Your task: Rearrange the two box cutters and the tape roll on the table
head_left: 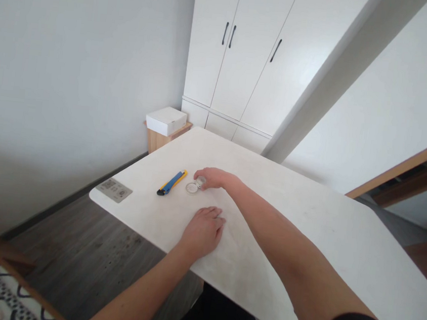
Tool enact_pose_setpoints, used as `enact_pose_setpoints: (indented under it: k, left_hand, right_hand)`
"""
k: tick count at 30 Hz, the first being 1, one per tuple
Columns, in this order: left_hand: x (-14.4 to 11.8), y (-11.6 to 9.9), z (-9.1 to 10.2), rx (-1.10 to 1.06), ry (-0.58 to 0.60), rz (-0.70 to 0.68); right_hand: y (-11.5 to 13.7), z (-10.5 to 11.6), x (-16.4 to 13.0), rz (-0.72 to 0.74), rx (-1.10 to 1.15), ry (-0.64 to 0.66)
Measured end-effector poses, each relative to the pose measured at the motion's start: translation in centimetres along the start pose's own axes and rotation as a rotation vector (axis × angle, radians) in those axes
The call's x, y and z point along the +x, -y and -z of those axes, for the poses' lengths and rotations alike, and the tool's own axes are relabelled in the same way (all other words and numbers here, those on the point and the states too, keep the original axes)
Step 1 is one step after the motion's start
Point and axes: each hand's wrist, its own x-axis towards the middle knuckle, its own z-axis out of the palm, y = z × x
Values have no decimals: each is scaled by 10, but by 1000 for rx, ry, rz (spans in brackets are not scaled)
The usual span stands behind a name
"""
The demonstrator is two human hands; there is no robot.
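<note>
In the head view, our right hand [213,177] is resting at the watch [191,188], which is lying open on the table [270,196], its lid [201,180] standing out toward that hand. Thumb and fingers are apparently pinching the lid, though the hand is partly hiding the contact. Our left hand [203,229] is lying palm down on the table, nearer to us, its fingers loosely bent and seemingly gripping nothing; we are not seeing what is under the palm. The knife [172,182] is lying just beside the watch, on its left, and the label [114,190] is sitting farther left, near the table's corner. We are judging the lid's joint to be the weak point: a sideways twist or a hard press would be straining it. Since the left hand is not steadying the watch, an uneven pull would be sliding or tipping it across the smooth top, and a slack pinch would be letting the lid slip. A careless leftward sweep would be knocking the knife; we are not able to tell whether its blade is out, and a bare one would be nicking our fingers.
</note>
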Motion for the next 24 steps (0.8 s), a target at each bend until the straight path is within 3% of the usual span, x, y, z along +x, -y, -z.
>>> enact_pose_setpoints:
  k: [11,24]
  left_hand:
    - [0,-2,4,0,7,-9]
    - [0,-3,5,3,-6,-17]
  right_hand:
    - [36,-4,-4,22,-106,-59]
    - [46,-10,3,62,-121,-42]
